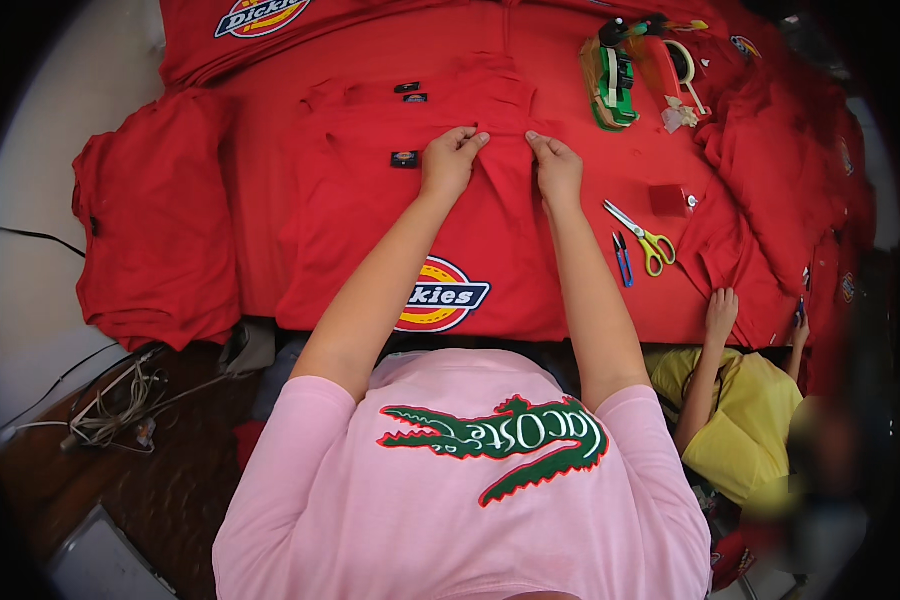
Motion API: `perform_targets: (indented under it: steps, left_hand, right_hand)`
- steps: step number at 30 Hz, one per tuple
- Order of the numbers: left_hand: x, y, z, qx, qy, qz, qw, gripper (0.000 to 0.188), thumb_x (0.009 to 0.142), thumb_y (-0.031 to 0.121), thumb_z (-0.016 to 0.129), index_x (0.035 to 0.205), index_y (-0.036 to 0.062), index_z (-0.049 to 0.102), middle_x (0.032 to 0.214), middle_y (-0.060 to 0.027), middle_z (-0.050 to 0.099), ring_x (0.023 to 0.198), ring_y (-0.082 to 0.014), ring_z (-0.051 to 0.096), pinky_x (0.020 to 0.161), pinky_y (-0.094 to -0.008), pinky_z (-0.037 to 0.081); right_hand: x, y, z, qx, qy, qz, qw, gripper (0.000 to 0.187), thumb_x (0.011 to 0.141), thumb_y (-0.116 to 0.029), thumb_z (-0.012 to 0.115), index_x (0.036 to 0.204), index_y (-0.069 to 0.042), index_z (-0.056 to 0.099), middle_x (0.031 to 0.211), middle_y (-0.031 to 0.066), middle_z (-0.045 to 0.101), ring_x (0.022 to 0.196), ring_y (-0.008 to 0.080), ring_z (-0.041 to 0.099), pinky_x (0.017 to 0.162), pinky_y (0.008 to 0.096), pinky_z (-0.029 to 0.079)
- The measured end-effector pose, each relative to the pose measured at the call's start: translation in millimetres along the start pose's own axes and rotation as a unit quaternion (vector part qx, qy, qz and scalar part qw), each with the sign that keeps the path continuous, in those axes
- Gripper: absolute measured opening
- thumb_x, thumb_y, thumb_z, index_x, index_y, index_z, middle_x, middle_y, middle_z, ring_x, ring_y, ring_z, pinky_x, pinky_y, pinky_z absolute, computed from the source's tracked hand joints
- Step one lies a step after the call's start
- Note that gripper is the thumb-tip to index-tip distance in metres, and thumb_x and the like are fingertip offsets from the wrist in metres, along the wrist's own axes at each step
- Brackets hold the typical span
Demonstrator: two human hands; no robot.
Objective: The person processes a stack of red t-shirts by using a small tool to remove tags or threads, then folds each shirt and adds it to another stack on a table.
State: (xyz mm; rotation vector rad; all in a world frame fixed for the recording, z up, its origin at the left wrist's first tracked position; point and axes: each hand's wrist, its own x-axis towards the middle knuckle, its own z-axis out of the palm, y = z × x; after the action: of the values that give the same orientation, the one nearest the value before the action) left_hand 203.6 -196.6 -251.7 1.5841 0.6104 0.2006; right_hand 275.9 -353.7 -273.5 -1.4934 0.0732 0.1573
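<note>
A red T-shirt (370,230) lies in front of me on the red-covered table, its printed logo patch near the table's front edge and a small dark neck label at its collar. My left hand (451,160) pinches the shirt's cloth at the shoulder, right of the collar. With thumb and fingertips, my right hand (557,165) pinches the same shirt a little farther right, at its edge. Between the two hands the cloth is drawn into light folds. More red shirts with dark labels (414,98) lie just beyond it, partly overlapped.
Yellow-handled scissors (654,248) and blue thread snips (623,262) lie to my right, near a small red box (670,201). Farther back stand a green tape dispenser (615,88) and tape roll (681,62). Red shirts (155,220) pile up left. A co-worker in yellow (745,420) handles red cloth at right.
</note>
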Motion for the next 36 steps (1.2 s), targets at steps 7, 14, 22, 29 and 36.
perform_targets:
  steps: [7,14,22,29,36]
  left_hand:
    - [-0.4,10.4,11.0,0.147,0.019,0.052,0.988,0.042,0.094,0.030,0.077,0.115,-0.0050,0.067,0.075,-0.0033,0.067,0.066,-0.0099,0.059,0.063,-0.0280,0.050]
    - [-40.3,6.9,-18.6,0.006,-0.054,0.055,0.997,0.070,0.084,0.010,0.086,0.144,0.0035,0.050,0.115,-0.0081,0.064,0.082,-0.0079,0.062,0.074,-0.0244,0.053]
    - [-72.5,8.4,-50.1,0.254,-0.070,0.129,0.956,0.083,0.081,0.009,0.085,0.153,0.0147,0.045,0.120,-0.0074,0.061,0.078,-0.0156,0.059,0.076,-0.0290,0.054]
    - [-82.1,9.7,-113.8,0.488,-0.046,0.242,0.837,0.071,0.086,0.026,0.080,0.149,0.0166,0.050,0.124,-0.0107,0.062,0.104,-0.0291,0.065,0.090,-0.0404,0.052]
    - [-84.4,-4.1,-234.9,0.492,0.162,0.216,0.828,0.051,0.089,0.030,0.079,0.132,0.0093,0.063,0.129,-0.0126,0.062,0.118,-0.0317,0.062,0.101,-0.0405,0.047]
  right_hand:
    - [34.9,-17.5,-23.2,-0.095,-0.042,0.088,0.991,0.021,0.097,-0.018,0.073,0.095,0.003,0.077,0.074,0.0038,0.071,0.060,0.0112,0.060,0.060,0.0288,0.049]
    - [-31.8,-69.6,-12.2,-0.298,-0.065,-0.350,0.886,0.030,0.095,-0.002,0.060,0.124,-0.002,0.067,0.120,0.0167,0.067,0.109,0.0318,0.063,0.095,0.0427,0.050]
    - [-66.5,-14.7,-8.1,-0.564,-0.168,-0.356,0.726,0.061,0.104,-0.026,0.051,0.156,0.001,0.038,0.162,0.0211,0.038,0.151,0.0339,0.035,0.124,0.0516,0.026]
    - [-18.7,-16.2,-0.4,-0.628,-0.146,-0.342,0.684,0.067,0.107,-0.041,0.046,0.159,0.000,0.035,0.166,0.0176,0.034,0.154,0.0320,0.032,0.125,0.0573,0.020]
    - [-22.1,-19.6,5.9,-0.643,-0.083,-0.328,0.687,0.065,0.107,-0.035,0.051,0.158,0.001,0.035,0.166,0.0194,0.033,0.155,0.0350,0.030,0.125,0.0542,0.023]
